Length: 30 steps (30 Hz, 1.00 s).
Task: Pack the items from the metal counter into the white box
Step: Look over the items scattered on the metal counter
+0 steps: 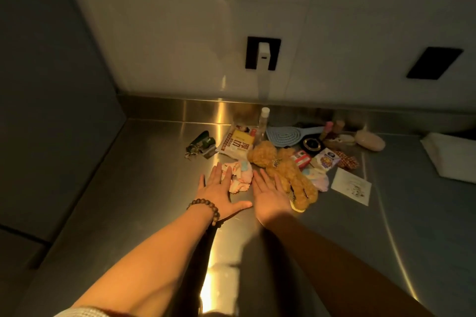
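Observation:
Both my hands lie flat and palm-up on the metal counter [144, 175], fingers spread, holding nothing. My left hand [219, 190] wears a bead bracelet and its fingertips touch a crumpled pink cloth [240, 175]. My right hand [270, 197] rests beside a brown plush bear [286, 170]. Behind them lie a snack packet [235, 145], a clear bottle [263, 121], a blue hairbrush [288, 132], a keyring with a green tag [202, 143], a round black compact [312, 143], small packets [325, 159] and a white card [351, 185]. The white box [449, 157] sits at the far right.
A tiled wall with two dark outlet plates [262, 53] rises behind the counter. A grey cabinet side [51, 85] closes off the left. A pale oval pouch [369, 140] and small bottles [332, 130] stand near the back rim.

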Each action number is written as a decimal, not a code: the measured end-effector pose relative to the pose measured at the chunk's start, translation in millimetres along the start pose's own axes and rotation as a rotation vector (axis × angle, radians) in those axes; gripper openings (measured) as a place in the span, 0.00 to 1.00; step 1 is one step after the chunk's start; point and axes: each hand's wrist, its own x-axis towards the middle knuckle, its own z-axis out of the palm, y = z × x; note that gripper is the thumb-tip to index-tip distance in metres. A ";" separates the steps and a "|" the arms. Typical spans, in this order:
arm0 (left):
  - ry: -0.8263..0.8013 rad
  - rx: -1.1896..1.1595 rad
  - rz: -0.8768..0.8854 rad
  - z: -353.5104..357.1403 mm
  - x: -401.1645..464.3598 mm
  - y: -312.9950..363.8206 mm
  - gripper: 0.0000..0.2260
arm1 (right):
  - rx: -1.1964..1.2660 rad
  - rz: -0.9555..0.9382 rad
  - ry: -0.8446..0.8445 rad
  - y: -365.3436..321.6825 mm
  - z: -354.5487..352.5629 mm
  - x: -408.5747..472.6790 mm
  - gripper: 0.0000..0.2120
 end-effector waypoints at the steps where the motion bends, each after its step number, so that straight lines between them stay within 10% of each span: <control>1: 0.009 0.007 -0.008 -2.8 3.1 5.4 0.53 | 0.005 0.000 0.013 3.5 0.4 -0.2 0.28; 8: 0.342 -0.081 -0.204 -17.3 6.2 -13.0 0.49 | 0.026 0.148 0.241 28.9 -6.5 -3.8 0.38; 30: 0.157 -0.066 -0.167 -12.5 91.6 -18.5 0.49 | 0.128 0.328 0.262 52.5 15.9 43.6 0.30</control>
